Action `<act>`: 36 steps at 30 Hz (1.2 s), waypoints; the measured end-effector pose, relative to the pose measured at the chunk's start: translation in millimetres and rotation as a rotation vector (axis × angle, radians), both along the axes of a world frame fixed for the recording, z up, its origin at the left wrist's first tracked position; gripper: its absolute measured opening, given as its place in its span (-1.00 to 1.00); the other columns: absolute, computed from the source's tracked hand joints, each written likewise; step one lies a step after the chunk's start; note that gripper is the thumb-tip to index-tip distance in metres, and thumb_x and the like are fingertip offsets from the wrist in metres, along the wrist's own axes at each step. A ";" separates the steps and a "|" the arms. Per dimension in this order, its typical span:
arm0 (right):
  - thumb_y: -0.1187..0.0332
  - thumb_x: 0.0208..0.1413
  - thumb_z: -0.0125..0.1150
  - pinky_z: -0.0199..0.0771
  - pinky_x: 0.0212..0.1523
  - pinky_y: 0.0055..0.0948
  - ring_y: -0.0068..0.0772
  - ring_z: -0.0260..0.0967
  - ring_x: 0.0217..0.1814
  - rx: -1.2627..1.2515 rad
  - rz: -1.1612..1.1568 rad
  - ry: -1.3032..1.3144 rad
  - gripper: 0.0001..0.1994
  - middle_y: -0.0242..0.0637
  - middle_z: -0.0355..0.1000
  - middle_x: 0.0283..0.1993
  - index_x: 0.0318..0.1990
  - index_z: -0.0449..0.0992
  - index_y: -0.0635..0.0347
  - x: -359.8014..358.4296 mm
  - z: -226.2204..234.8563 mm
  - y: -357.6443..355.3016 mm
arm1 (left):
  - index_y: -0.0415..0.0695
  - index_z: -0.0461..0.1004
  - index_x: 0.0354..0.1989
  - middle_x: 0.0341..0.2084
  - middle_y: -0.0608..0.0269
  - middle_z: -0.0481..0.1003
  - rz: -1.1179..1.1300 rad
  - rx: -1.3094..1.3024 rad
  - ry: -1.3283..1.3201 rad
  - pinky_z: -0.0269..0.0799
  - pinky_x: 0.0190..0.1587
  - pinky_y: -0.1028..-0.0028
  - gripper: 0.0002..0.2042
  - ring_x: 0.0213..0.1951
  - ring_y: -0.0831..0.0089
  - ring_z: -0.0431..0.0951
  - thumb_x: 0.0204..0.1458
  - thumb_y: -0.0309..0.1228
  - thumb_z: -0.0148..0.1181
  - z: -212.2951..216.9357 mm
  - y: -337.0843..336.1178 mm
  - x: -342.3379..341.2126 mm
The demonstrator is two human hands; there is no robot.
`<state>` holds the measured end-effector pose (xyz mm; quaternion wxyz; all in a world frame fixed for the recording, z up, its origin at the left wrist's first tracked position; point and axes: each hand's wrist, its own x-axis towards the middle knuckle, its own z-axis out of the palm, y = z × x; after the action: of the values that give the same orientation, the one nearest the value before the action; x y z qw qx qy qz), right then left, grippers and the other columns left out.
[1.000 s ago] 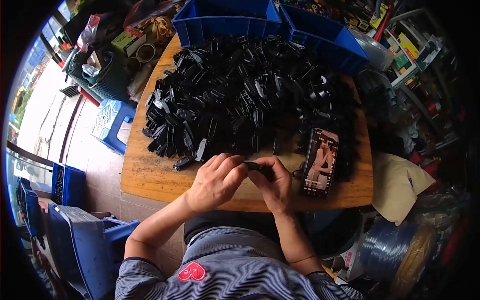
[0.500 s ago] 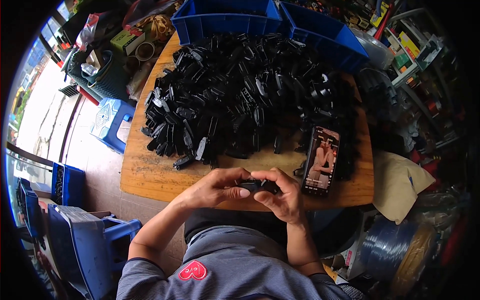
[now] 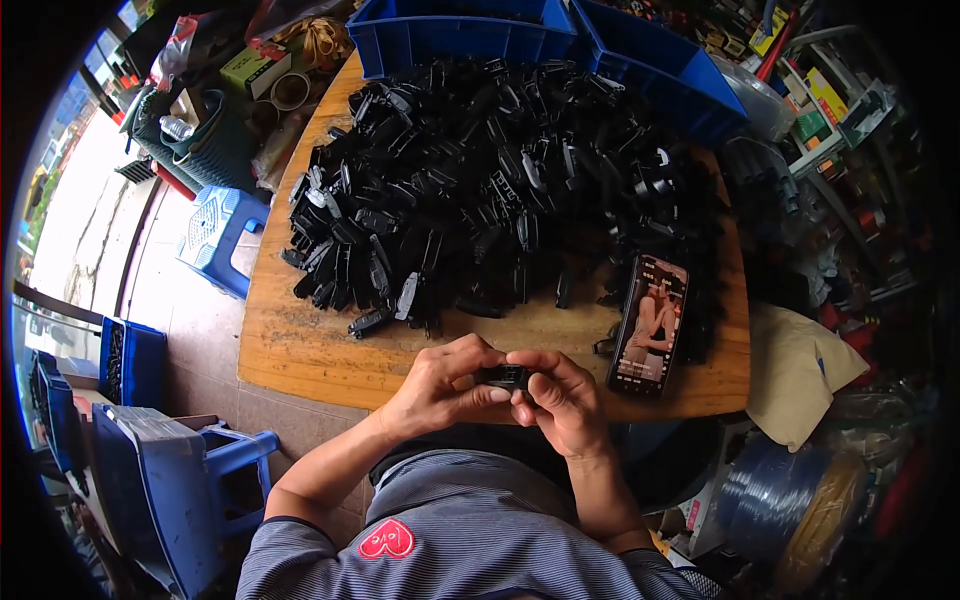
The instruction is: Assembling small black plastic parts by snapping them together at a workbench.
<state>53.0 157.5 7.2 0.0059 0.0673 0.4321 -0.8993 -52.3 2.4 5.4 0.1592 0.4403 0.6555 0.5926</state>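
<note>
Between my two hands, just over the table's near edge, is a small black plastic part. My left hand pinches its left end between thumb and fingers. Fingers of my right hand close on its right end, the thumb bent beside it. The part's exact kind is too small to make out, and the fingers hide both its ends. Beyond my hands a large heap of similar black plastic parts covers most of the wooden table.
A phone with a lit screen lies at the table's right. Two blue bins stand behind the heap. On the left are a blue stool and more blue crates. A beige bag and a wire spool are at the right.
My right thumb has drawn in and bent, and its fingers have closed further round the part. The part has turned between my hands, showing a different face. The view has shifted slightly.
</note>
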 end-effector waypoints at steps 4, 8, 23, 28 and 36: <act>0.30 0.14 0.07 0.27 -0.46 -0.64 -0.59 0.25 -0.51 0.057 0.015 0.009 -0.68 -0.29 0.38 -0.43 -0.03 0.35 0.31 0.8 -1.3 1.6 | -0.25 0.44 -0.28 -0.52 0.18 0.37 -0.001 -0.021 -0.033 0.29 -0.40 0.44 -0.70 -0.45 0.33 0.41 -0.17 -0.36 0.31 2.2 -2.4 -0.6; 0.29 0.13 0.08 0.29 -0.38 -0.66 -0.60 0.27 -0.42 -0.038 0.093 -0.032 -0.70 -0.32 0.39 -0.33 -0.05 0.37 0.28 1.6 1.9 0.8 | -0.26 0.45 -0.24 -0.51 0.17 0.38 -0.061 -0.045 -0.013 0.29 -0.41 0.43 -0.68 -0.45 0.32 0.42 -0.16 -0.35 0.30 0.8 -7.1 -0.1; 0.43 0.10 0.03 0.32 -0.12 -0.41 -0.23 0.30 -0.11 1.650 -0.500 0.237 -0.77 -0.11 0.32 -0.11 -0.09 0.42 0.25 -45.5 22.6 32.7 | -0.21 0.15 0.03 -0.44 0.31 0.33 -0.012 -0.022 -0.740 0.30 -0.33 0.58 -0.62 -0.44 0.56 0.34 0.14 -0.26 -0.01 9.1 -11.7 5.0; 0.57 0.02 -0.02 0.25 0.04 -0.23 -0.01 0.16 0.05 2.057 -0.205 -0.076 -0.69 0.08 0.17 0.10 -0.03 0.33 0.39 -67.5 15.2 50.3 | -0.14 0.22 -0.28 -0.45 0.36 0.34 0.111 0.270 -0.538 0.29 -0.33 0.55 -0.80 -0.41 0.58 0.33 -0.08 -0.58 0.05 17.3 -12.0 -30.9; 0.67 -0.04 -0.06 0.33 -0.05 -0.30 -0.07 0.27 -0.03 1.759 -0.301 0.194 -0.72 -0.09 0.33 -0.03 -0.15 0.44 0.31 -51.2 18.6 42.0 | -0.10 0.30 -0.40 -0.54 0.25 0.36 0.366 -0.422 0.682 0.31 -0.44 0.36 -0.77 -0.45 0.26 0.39 -0.21 -0.40 0.22 11.2 13.7 -28.0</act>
<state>1.8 199.5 25.8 -0.2022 0.0271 0.9500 -0.2363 -80.3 16.2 16.7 -0.0875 0.4454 0.8443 0.2850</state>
